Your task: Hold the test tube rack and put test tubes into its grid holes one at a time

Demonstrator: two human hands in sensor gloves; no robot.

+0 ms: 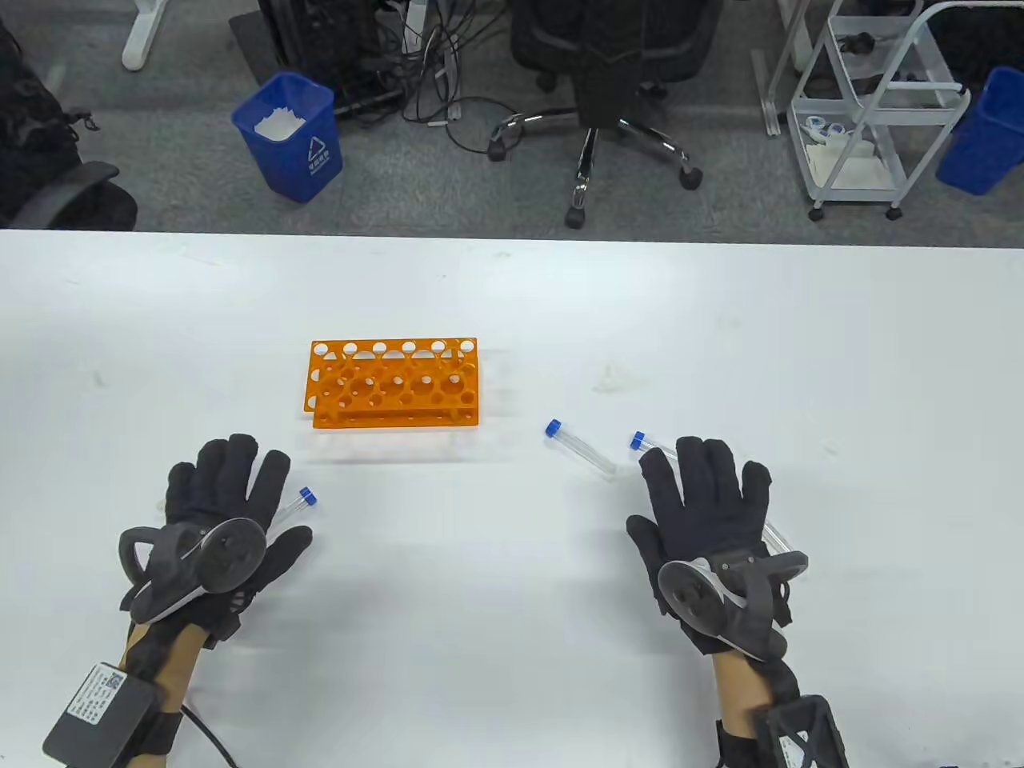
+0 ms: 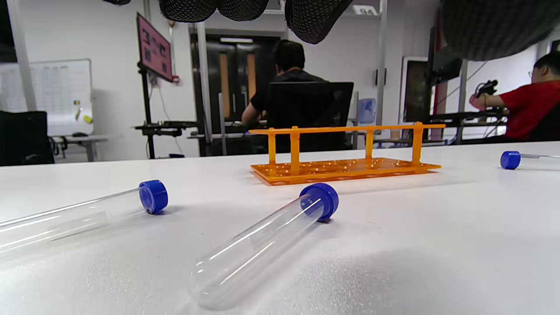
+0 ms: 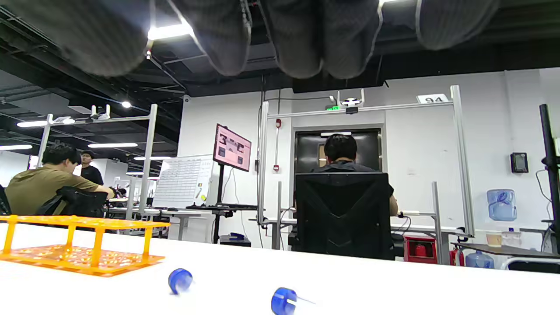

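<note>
The orange test tube rack (image 1: 394,386) stands on the white table with all its holes empty. It also shows in the left wrist view (image 2: 345,148) and the right wrist view (image 3: 78,245). My left hand (image 1: 228,488) lies open, palm down, over a blue-capped test tube (image 1: 302,502). The left wrist view shows two tubes lying beneath it (image 2: 271,236) (image 2: 87,214). My right hand (image 1: 704,488) lies open, palm down, over another tube (image 1: 640,442). A further tube (image 1: 580,448) lies free between the rack and my right hand. Neither hand holds anything.
The table's far edge (image 1: 512,236) borders a floor with a blue bin (image 1: 290,136), an office chair (image 1: 596,104) and a white cart (image 1: 872,104). People sit at desks in the background of the wrist views.
</note>
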